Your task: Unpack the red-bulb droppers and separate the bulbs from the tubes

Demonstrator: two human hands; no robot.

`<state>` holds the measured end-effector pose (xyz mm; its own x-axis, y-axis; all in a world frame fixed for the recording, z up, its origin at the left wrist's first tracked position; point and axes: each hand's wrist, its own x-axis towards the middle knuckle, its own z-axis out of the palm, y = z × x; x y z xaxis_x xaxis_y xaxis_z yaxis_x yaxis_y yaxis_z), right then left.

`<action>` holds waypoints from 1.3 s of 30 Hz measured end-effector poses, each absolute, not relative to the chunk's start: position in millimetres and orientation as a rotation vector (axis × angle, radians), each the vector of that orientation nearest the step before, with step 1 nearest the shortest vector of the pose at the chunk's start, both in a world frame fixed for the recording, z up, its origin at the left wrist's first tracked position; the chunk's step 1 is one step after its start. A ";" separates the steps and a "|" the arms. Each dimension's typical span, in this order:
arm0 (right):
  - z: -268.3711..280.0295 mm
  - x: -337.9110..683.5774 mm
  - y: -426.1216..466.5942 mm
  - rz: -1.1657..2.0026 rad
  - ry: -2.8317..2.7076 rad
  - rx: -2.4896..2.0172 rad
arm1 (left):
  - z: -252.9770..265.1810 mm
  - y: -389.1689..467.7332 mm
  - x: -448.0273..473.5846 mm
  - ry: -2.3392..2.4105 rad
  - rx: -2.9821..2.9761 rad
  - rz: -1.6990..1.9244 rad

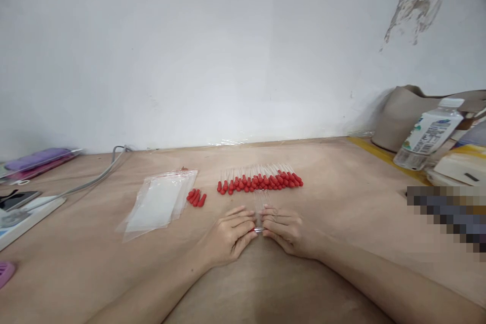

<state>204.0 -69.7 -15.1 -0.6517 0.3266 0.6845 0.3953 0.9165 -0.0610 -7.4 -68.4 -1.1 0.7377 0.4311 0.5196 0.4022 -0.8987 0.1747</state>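
Note:
My left hand [230, 235] and my right hand [285, 230] rest on the brown table [341, 197], fingertips meeting around a small bundle of clear glass droppers [260, 207] whose tubes point away from me. Just beyond lies a long row of droppers with red rubber bulbs [260, 181]. A few loose red bulbs [196, 198] sit to the left of it, next to a stack of clear plastic bags [159, 203].
A grey cable [94, 179] runs across the left side toward a white box [23, 217] and a phone [17, 199]. Purple items [36, 159] lie at far left. A plastic bottle [427, 134], beige bag [402, 116] and white boxes [461, 167] crowd the right.

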 end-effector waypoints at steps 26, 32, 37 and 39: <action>-22.6 210.0 -69.3 -0.242 -2.236 -0.407 | -0.5 -69.5 -12.3 0.705 2.817 0.803; -20.6 224.6 -64.8 -0.193 -2.149 -0.492 | -0.4 -68.4 -21.9 0.823 2.761 0.925; -19.0 234.5 -55.3 -0.224 -1.959 -0.980 | -1.2 -67.4 -29.6 0.983 2.737 0.986; -20.1 234.2 -52.1 -0.254 -1.945 -1.072 | -2.0 -67.4 -29.1 1.038 2.696 1.011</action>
<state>234.2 -52.1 -20.1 -0.2452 0.5852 0.7730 0.7637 0.6077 -0.2178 -29.1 -67.4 -2.0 0.5525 0.6232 0.5534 0.5695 -0.7671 0.2953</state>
